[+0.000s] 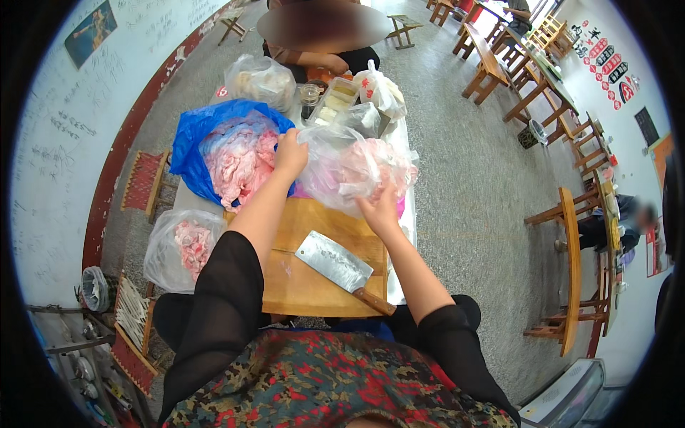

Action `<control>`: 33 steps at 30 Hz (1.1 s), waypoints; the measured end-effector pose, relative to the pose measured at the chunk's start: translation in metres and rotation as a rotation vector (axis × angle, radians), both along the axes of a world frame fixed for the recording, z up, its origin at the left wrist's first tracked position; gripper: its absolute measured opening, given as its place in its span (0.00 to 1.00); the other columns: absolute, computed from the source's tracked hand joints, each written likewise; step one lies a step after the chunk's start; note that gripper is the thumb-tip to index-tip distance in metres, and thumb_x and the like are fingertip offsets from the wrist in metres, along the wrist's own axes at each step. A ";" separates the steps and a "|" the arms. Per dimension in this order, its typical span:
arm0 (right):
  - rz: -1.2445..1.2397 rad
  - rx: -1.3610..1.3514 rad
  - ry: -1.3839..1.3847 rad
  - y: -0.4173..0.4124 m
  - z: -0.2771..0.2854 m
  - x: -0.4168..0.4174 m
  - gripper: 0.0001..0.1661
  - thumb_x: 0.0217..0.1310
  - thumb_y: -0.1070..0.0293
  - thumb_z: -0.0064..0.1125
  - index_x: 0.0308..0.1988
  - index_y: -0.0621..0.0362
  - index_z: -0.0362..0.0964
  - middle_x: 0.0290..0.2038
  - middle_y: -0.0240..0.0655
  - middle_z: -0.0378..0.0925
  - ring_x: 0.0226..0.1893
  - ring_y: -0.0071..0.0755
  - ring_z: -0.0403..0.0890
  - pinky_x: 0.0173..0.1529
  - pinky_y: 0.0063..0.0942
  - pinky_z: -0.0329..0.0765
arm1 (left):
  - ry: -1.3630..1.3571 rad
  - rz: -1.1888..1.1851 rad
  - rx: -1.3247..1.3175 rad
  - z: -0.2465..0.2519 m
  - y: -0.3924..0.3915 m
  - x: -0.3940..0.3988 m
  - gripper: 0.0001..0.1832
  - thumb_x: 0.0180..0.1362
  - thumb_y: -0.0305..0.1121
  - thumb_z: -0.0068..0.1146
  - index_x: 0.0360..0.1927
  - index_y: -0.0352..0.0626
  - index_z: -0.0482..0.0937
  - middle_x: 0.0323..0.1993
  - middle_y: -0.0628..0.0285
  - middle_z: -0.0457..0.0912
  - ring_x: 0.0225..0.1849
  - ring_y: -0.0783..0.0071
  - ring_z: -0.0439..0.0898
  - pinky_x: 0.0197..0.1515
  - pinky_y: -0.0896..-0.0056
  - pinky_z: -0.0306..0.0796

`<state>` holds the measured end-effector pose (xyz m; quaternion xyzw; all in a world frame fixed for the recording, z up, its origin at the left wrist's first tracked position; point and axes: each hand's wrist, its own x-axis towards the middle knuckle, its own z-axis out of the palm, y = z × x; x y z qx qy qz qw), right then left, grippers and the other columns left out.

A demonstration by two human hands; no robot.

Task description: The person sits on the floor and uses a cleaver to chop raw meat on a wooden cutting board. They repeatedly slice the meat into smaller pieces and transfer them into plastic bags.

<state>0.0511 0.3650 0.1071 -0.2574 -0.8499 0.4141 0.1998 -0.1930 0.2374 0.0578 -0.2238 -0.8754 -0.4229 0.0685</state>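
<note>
A clear plastic bag [332, 176] with pale pink raw meat or fat [374, 160] in it lies at the far side of the wooden cutting board [305, 224]. My left hand [291, 155] pinches the bag's left edge. On its near right side, my right hand [381, 209] grips the plastic. Left of these hands, a blue plastic bag [184, 144] stands wide, heaped with pink raw fatty meat [235, 160]. A cleaver [334, 262] rests flat on the board, its wooden handle toward the near right corner. Part of a pink bag shows beneath the clear one.
A smaller clear bag of meat scraps [193, 246] sits left of the board. Behind are a filled plastic bag [262, 83], a glass jar [309, 99], a sectioned container [337, 101] and a tied white bag [380, 91]. Someone sits across the table. Folding stools [144, 182] flank it; benches [484, 75] stand right.
</note>
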 end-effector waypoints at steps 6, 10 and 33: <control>0.308 0.746 0.065 -0.005 -0.005 -0.035 0.31 0.55 0.66 0.65 0.60 0.51 0.70 0.64 0.48 0.64 0.66 0.53 0.64 0.66 0.45 0.62 | -0.049 -0.051 -0.288 0.010 -0.009 -0.011 0.24 0.52 0.29 0.60 0.54 0.39 0.72 0.51 0.41 0.72 0.52 0.42 0.75 0.55 0.53 0.71; 0.482 0.752 0.020 -0.018 -0.075 -0.095 0.28 0.55 0.71 0.61 0.58 0.51 0.71 0.63 0.52 0.66 0.64 0.55 0.66 0.63 0.48 0.66 | 0.156 -0.108 0.038 -0.010 -0.009 -0.002 0.31 0.51 0.31 0.62 0.59 0.36 0.67 0.54 0.39 0.67 0.56 0.41 0.71 0.60 0.53 0.68; 0.531 0.421 -0.152 -0.071 -0.015 0.108 0.15 0.56 0.74 0.63 0.45 0.63 0.75 0.53 0.52 0.74 0.51 0.57 0.76 0.54 0.43 0.75 | 0.302 0.064 -0.008 -0.022 -0.185 0.085 0.19 0.56 0.28 0.55 0.53 0.43 0.74 0.53 0.48 0.71 0.55 0.48 0.70 0.59 0.48 0.62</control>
